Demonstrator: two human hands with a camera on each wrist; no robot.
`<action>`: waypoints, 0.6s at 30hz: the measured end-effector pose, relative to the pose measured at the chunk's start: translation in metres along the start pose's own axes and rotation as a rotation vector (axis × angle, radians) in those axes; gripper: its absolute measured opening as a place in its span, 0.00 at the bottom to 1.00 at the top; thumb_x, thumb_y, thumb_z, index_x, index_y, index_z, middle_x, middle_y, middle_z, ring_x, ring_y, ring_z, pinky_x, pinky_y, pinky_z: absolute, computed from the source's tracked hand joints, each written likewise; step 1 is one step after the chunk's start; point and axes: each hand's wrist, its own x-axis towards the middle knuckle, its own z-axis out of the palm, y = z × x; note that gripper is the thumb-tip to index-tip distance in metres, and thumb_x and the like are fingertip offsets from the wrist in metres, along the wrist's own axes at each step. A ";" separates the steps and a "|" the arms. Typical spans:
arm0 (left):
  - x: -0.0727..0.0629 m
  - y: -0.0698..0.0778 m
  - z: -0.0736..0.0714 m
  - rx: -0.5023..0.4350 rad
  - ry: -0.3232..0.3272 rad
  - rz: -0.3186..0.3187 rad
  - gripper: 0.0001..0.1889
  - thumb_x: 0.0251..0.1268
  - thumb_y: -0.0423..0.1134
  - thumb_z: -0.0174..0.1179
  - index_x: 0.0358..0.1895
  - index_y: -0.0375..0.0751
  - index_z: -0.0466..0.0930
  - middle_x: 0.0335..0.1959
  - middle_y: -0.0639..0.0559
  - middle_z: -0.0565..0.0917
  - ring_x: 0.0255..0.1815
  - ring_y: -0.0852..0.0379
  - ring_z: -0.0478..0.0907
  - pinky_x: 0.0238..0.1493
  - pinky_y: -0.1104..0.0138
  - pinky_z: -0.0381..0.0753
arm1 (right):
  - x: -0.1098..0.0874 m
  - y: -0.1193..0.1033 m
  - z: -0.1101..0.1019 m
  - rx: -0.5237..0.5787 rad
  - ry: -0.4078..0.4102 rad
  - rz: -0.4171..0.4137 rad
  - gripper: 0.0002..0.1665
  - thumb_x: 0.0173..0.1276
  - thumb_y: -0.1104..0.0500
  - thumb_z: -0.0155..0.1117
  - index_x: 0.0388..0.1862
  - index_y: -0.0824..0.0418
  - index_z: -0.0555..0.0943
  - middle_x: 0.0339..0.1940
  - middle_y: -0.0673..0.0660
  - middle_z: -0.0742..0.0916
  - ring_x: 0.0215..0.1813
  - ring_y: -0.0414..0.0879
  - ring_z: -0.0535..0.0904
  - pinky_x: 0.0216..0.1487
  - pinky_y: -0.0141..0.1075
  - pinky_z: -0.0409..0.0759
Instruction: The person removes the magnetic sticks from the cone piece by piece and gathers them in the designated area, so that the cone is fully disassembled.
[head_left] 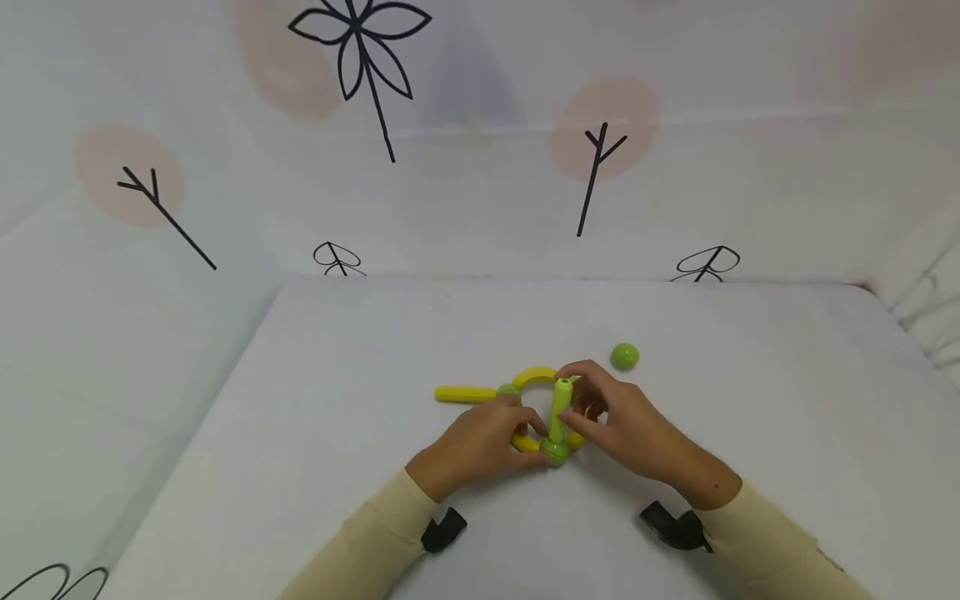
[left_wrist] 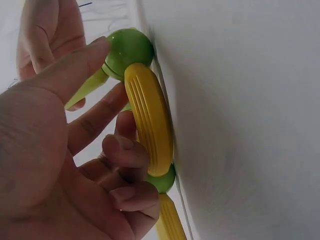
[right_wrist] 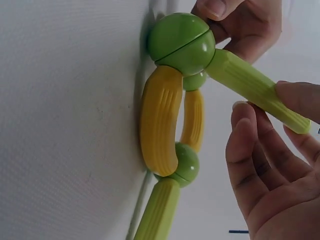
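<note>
Gripping a light-green grooved rod (head_left: 559, 414) between thumb and fingertips, the right hand (head_left: 628, 423) reaches in from the right. The rod rises from the table, slightly tilted, its lower end touching the near green ball (head_left: 556, 452). The left hand (head_left: 487, 440) pinches this ball with thumb and index finger; its remaining fingers are curled loosely beside a yellow curved rod (left_wrist: 147, 120), as the left wrist view shows. The near ball forms one joint of a ring of balls and curved rods lying on the white table (head_left: 360, 492), between the two hands. From its other side, a second yellow curved rod (right_wrist: 162, 120) runs to another green ball (right_wrist: 186, 165), seen in the right wrist view with a straight light-green rod (right_wrist: 158, 212) extending from it. At the ring's left stands a third green ball (head_left: 508, 390), from which a straight yellow rod (head_left: 465, 394) points left and a yellow arched rod (head_left: 535, 376) continues the far side. A loose green ball (head_left: 625, 357) rests apart, just beyond the right hand. Cream sleeves (head_left: 375, 533) cover both forearms, with a black device (head_left: 444, 531) at each wrist. Behind, a white backdrop (head_left: 480, 200) bears black plant drawings and peach spots.
</note>
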 end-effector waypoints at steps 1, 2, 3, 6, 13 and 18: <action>0.000 0.001 0.001 -0.001 -0.005 0.001 0.18 0.57 0.56 0.72 0.46 0.52 0.88 0.34 0.60 0.77 0.31 0.68 0.71 0.33 0.77 0.71 | -0.001 0.001 0.000 0.003 0.003 -0.006 0.30 0.64 0.66 0.72 0.60 0.58 0.69 0.31 0.45 0.82 0.34 0.34 0.77 0.35 0.30 0.80; -0.001 0.001 0.003 0.002 -0.007 0.002 0.18 0.57 0.56 0.72 0.46 0.52 0.88 0.34 0.60 0.77 0.31 0.68 0.71 0.33 0.77 0.71 | -0.003 0.001 0.001 0.009 0.005 -0.011 0.30 0.64 0.66 0.71 0.60 0.58 0.68 0.31 0.45 0.82 0.33 0.34 0.77 0.36 0.30 0.80; -0.001 0.002 0.003 0.003 -0.007 -0.003 0.18 0.57 0.56 0.72 0.46 0.52 0.88 0.33 0.60 0.77 0.31 0.67 0.71 0.32 0.76 0.71 | -0.003 0.002 0.001 0.013 0.007 -0.016 0.29 0.64 0.66 0.71 0.59 0.58 0.67 0.30 0.45 0.82 0.33 0.34 0.77 0.36 0.30 0.80; -0.002 0.004 0.005 0.009 0.003 -0.011 0.19 0.57 0.56 0.72 0.47 0.51 0.87 0.33 0.60 0.76 0.29 0.67 0.70 0.30 0.76 0.69 | -0.004 0.002 0.002 0.037 0.015 -0.030 0.29 0.64 0.67 0.71 0.59 0.57 0.66 0.31 0.46 0.83 0.33 0.35 0.78 0.36 0.30 0.80; -0.002 0.004 0.009 0.026 0.036 -0.037 0.20 0.57 0.58 0.71 0.48 0.52 0.88 0.30 0.59 0.73 0.24 0.66 0.67 0.25 0.75 0.65 | -0.002 0.002 0.004 0.064 -0.008 -0.036 0.27 0.67 0.66 0.68 0.59 0.60 0.66 0.35 0.49 0.85 0.36 0.36 0.81 0.39 0.31 0.82; -0.001 0.005 0.009 0.029 0.056 -0.063 0.20 0.57 0.58 0.71 0.47 0.52 0.88 0.30 0.59 0.73 0.25 0.65 0.69 0.26 0.74 0.68 | -0.002 0.001 0.004 0.041 0.012 -0.019 0.27 0.67 0.67 0.68 0.59 0.62 0.66 0.36 0.50 0.84 0.38 0.38 0.82 0.41 0.32 0.83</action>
